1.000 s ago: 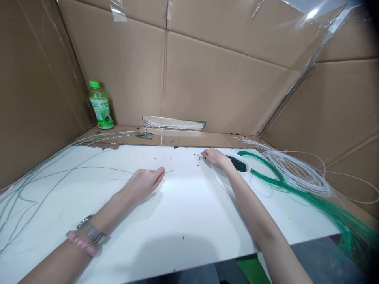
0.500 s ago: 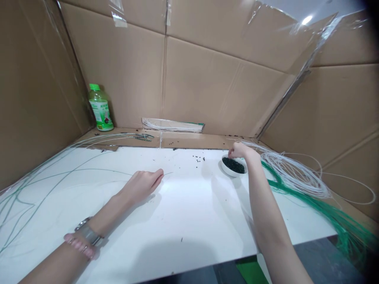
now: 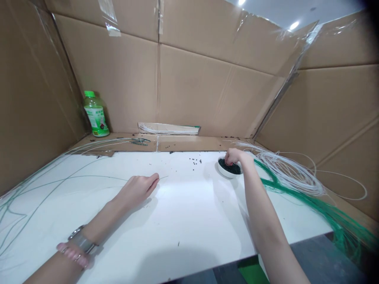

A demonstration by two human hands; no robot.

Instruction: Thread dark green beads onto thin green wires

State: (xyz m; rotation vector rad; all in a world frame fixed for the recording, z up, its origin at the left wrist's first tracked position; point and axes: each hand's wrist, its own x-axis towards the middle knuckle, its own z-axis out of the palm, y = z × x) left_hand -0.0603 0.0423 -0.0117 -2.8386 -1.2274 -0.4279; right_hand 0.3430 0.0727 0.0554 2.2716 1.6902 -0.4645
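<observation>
My left hand (image 3: 138, 189) is closed in a pinch on a thin green wire (image 3: 97, 176), whose short tip sticks out to the right past the fingertips. The rest of that wire trails off to the left. At the white bowl (image 3: 227, 174), my right hand (image 3: 233, 157) dips its fingers into the small dark beads (image 3: 233, 169). Its fingertips are bunched together, and whatever they hold is hidden. Several loose beads (image 3: 195, 161) lie on the white table left of the bowl.
A green-capped bottle (image 3: 97, 118) stands at the back left. Coiled white wire (image 3: 291, 169) and a green wire bundle (image 3: 308, 199) lie on the right. Wires with dark beaded ends (image 3: 139, 141) rest at back left. Cardboard walls (image 3: 189, 86) surround the table (image 3: 166, 232).
My right hand has lowered its fingers deeper into the beads in the bowl. My left hand keeps its pinch on the wire. The whole view has shifted slightly.
</observation>
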